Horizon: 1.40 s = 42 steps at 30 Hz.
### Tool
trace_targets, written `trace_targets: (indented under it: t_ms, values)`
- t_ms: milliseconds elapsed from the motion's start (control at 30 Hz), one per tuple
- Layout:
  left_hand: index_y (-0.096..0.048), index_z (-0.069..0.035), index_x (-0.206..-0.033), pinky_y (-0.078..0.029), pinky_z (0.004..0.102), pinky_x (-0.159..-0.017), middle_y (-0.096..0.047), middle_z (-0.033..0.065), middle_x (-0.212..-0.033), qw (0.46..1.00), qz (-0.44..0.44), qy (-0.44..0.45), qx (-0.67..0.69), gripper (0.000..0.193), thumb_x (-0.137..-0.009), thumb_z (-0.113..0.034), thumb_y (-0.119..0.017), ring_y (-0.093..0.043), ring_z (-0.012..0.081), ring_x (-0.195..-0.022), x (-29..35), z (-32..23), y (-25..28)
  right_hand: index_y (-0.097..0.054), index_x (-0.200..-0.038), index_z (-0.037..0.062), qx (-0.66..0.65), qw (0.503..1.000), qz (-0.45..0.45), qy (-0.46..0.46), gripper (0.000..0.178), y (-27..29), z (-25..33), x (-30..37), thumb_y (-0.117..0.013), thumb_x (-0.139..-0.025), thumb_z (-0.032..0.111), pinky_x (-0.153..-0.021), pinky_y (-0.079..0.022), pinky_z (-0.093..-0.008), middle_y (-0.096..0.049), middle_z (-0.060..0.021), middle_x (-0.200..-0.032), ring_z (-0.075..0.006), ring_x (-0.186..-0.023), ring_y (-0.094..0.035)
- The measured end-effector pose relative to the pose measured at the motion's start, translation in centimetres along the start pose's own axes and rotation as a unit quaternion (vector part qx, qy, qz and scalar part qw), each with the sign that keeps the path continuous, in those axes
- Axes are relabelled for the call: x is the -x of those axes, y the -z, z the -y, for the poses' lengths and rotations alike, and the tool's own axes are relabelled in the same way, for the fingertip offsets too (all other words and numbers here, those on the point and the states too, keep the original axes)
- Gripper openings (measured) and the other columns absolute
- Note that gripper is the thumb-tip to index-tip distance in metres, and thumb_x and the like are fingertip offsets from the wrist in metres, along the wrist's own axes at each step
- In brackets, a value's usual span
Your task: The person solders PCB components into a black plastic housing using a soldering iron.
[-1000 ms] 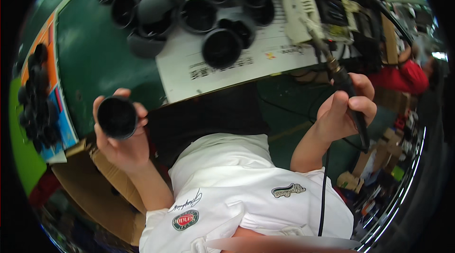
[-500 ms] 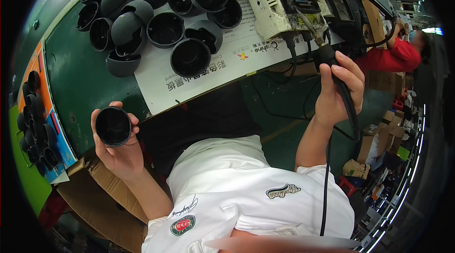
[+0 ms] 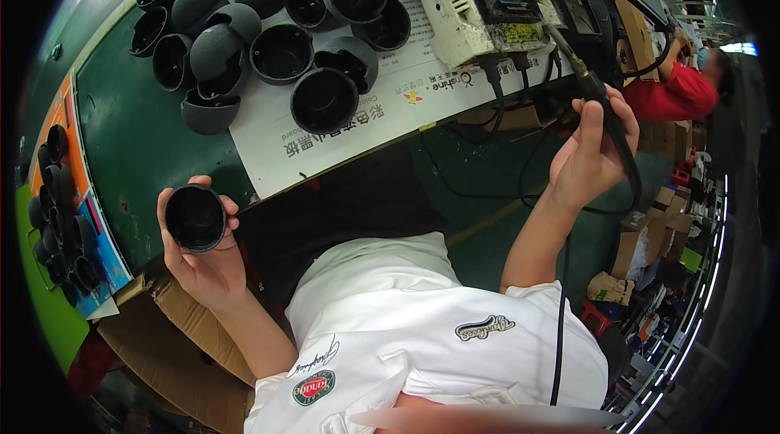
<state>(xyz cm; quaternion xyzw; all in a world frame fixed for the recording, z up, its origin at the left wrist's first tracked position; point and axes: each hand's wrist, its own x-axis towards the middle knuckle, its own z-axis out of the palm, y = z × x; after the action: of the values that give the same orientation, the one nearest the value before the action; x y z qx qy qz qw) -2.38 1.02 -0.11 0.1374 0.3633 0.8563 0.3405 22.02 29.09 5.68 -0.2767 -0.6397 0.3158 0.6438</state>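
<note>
My left hand (image 3: 213, 278) holds a round black cup-shaped shell (image 3: 195, 219) near the table's front edge, its hollow side facing up and the fingers wrapped around its rim. My right hand (image 3: 587, 159) grips a soldering iron (image 3: 624, 141) by its black handle. The iron's metal barrel points up and left, beside the soldering station (image 3: 443, 7). From the handle's lower end a black cable loops down past my forearm. Several more dark shells (image 3: 325, 101), some with fabric-like grey outsides, lie in a cluster on the table ahead of my hands.
A white printed sheet (image 3: 272, 166) covers part of the green tabletop (image 3: 114, 141). More shells (image 3: 61, 223) rest on a colourful board at far left. An open cardboard box (image 3: 175, 345) stands below. A person in a red top (image 3: 674, 99) works at far right.
My right hand has moved slightly right with the soldering iron, whose tip has shifted right and down. My left hand and its shell have hardly moved.
</note>
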Motion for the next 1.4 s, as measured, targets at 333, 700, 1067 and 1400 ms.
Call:
trace_targets:
  t_ms: [333,700,1067,1400]
  values:
    - [-0.039,-0.005,-0.129,-0.051,0.0298,-0.067,-0.045,0.0266,-0.120,0.998,-0.063,-0.007,-0.014,0.044,-0.094,-0.032,-0.039,-0.058,0.0290,-0.083,0.1,0.1,-0.2,-0.053,-0.080,-0.0021,-0.010,0.996,-0.064,-0.067,0.018,-0.8,-1.9,-0.6,-0.065,-0.085,0.010,-0.049,-0.052,-0.0275,-0.061,-0.0120,-0.070,-0.0146,-0.051,-0.058]
    - [-0.039,-0.005,-0.129,-0.051,0.0296,-0.067,-0.044,0.0268,-0.120,0.998,-0.055,-0.009,-0.009,0.044,-0.094,-0.032,-0.039,-0.057,0.0291,-0.083,-0.1,0.1,-0.1,-0.048,-0.071,0.0021,0.032,0.993,-0.085,-0.070,0.026,-1.3,-1.5,-0.9,-0.064,-0.085,0.015,-0.042,-0.049,-0.0258,-0.059,-0.0121,-0.061,-0.0132,-0.044,-0.056]
    - [-0.027,0.000,-0.139,-0.040,0.0477,-0.091,-0.050,0.0158,-0.122,0.982,-0.050,-0.144,-0.116,0.065,-0.085,-0.028,-0.048,-0.053,0.0304,-0.105,-6.1,-4.2,-1.8,-0.042,-0.075,0.0050,-0.064,0.995,0.007,-0.080,0.040,-0.1,0.2,0.7,-0.060,-0.088,0.038,-0.039,-0.035,-0.0213,-0.046,-0.0060,-0.062,-0.0114,-0.047,-0.046]
    - [-0.065,-0.003,-0.097,-0.049,0.0283,-0.074,-0.064,0.0061,-0.092,0.831,-0.077,-0.245,-0.493,0.034,-0.081,-0.032,-0.069,-0.062,0.0147,-0.080,-28.1,-6.6,3.6,-0.043,-0.095,0.0045,-0.185,0.955,0.092,-0.211,0.041,-2.7,1.0,6.2,-0.066,-0.083,0.037,-0.036,-0.037,-0.0177,-0.043,-0.0042,-0.072,-0.0072,-0.047,-0.046]
